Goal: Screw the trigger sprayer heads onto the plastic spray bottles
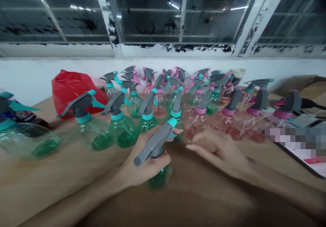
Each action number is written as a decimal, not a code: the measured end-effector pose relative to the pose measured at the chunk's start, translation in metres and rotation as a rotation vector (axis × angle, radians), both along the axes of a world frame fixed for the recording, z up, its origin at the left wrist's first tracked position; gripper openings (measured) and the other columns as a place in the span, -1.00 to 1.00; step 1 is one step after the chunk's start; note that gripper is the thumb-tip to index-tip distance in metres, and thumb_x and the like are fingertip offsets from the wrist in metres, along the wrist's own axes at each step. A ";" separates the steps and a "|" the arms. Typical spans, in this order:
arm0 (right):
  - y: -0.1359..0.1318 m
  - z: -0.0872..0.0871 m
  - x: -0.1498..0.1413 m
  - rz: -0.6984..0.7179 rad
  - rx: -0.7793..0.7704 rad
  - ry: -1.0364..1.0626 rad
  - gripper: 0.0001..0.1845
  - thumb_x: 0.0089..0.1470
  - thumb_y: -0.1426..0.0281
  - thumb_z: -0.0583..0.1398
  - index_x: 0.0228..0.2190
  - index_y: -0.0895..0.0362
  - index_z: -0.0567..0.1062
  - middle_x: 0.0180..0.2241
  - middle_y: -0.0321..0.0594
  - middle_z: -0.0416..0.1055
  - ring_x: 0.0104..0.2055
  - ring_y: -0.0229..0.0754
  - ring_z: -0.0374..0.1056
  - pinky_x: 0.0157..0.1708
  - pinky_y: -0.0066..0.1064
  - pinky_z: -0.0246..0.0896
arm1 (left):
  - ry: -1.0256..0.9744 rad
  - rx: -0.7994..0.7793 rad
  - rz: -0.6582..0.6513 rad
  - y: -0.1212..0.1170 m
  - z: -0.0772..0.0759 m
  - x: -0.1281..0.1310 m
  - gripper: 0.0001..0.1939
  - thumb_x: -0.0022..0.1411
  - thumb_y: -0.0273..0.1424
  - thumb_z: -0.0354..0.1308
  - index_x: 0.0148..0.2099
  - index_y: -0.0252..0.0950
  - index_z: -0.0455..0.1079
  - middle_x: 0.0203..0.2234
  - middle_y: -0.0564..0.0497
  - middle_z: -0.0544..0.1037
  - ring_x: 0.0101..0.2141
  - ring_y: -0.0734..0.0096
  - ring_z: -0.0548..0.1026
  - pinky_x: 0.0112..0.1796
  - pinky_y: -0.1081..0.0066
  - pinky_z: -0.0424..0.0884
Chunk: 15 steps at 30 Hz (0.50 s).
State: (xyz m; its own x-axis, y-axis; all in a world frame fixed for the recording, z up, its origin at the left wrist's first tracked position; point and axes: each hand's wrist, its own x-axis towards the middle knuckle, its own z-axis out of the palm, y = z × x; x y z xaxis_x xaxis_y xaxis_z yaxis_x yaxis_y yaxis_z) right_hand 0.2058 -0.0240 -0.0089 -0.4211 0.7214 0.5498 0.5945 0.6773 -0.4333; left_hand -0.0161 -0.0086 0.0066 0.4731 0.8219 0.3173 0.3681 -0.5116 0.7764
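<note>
The left hand [141, 172] wraps round the neck of a green spray bottle [155, 143], thumb across the near side and fingers behind the grey head, close in front of the row of green-collared bottles [123, 132] on the table [193, 203]. The right hand [228, 150] holds nothing that shows, its fingers loosely curled with a modest gap to the thumb, near the pink-collared bottles; blur leaves unclear whether the gripped bottle's base touches the tabletop.
</note>
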 end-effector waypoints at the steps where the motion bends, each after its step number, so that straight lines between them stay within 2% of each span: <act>1: 0.001 -0.018 0.000 0.026 -0.056 -0.013 -0.87 0.18 0.31 0.10 -0.34 0.06 0.42 -0.40 -0.28 0.44 -0.35 -0.22 0.40 -0.35 -0.36 0.34 | -0.013 -0.003 -0.012 0.001 0.001 0.000 -0.44 -0.06 -0.56 0.01 0.02 -0.03 0.35 -0.31 0.11 0.55 -0.38 0.30 0.52 -0.28 0.29 0.49; 3: 0.002 -0.048 -0.003 0.105 -0.109 -0.042 -0.86 0.18 0.29 0.11 -0.28 0.07 0.42 -0.33 -0.24 0.46 -0.28 -0.19 0.42 -0.30 -0.32 0.37 | -0.023 0.011 -0.031 0.002 0.002 -0.001 -0.43 -0.08 -0.58 0.01 0.00 -0.04 0.37 -0.24 0.09 0.55 -0.25 0.24 0.53 -0.20 0.28 0.48; 4: 0.003 -0.059 -0.005 0.139 -0.103 -0.058 -0.85 0.18 0.29 0.11 -0.25 0.06 0.43 -0.27 -0.22 0.46 -0.20 -0.16 0.41 -0.20 -0.27 0.36 | -0.025 0.020 -0.035 0.003 0.002 -0.001 -0.44 -0.09 -0.59 0.01 -0.02 -0.04 0.38 -0.20 0.09 0.54 -0.21 0.23 0.52 -0.19 0.28 0.48; 6: 0.004 -0.074 -0.009 0.175 -0.131 -0.063 -0.81 0.18 0.29 0.11 -0.18 0.06 0.43 -0.17 -0.18 0.45 -0.07 -0.13 0.37 -0.08 -0.22 0.33 | -0.032 0.032 -0.035 0.003 0.003 -0.001 -0.48 -0.11 -0.57 0.00 -0.08 -0.05 0.41 -0.18 0.08 0.53 -0.20 0.22 0.51 -0.18 0.27 0.47; 10: 0.005 -0.081 -0.015 0.218 -0.164 -0.105 -0.70 0.17 0.27 0.12 -0.06 0.03 0.40 -0.02 -0.17 0.40 0.11 -0.12 0.25 0.08 -0.17 0.24 | -0.020 0.006 0.001 0.002 0.003 -0.001 -0.59 -0.13 -0.51 0.01 -0.19 -0.10 0.41 -0.31 0.06 0.54 -0.35 0.22 0.52 -0.26 0.23 0.47; 13: 0.006 -0.081 -0.016 0.210 -0.157 -0.167 -0.64 0.17 0.25 0.12 -0.01 0.06 0.38 0.05 -0.15 0.36 0.17 -0.10 0.18 0.14 -0.15 0.16 | 0.013 -0.057 0.008 0.001 0.003 -0.001 -0.64 -0.10 -0.46 0.00 -0.20 -0.10 0.41 -0.42 0.09 0.52 -0.59 0.35 0.41 -0.51 0.32 0.41; 15: 0.007 -0.082 -0.016 0.190 -0.147 -0.206 -0.62 0.18 0.25 0.11 0.01 0.08 0.37 0.08 -0.15 0.34 0.18 -0.09 0.18 0.15 -0.15 0.16 | 0.022 -0.093 0.018 0.000 0.004 -0.001 -0.69 -0.07 -0.43 -0.01 -0.23 -0.11 0.39 -0.49 0.12 0.49 -0.66 0.41 0.34 -0.60 0.37 0.34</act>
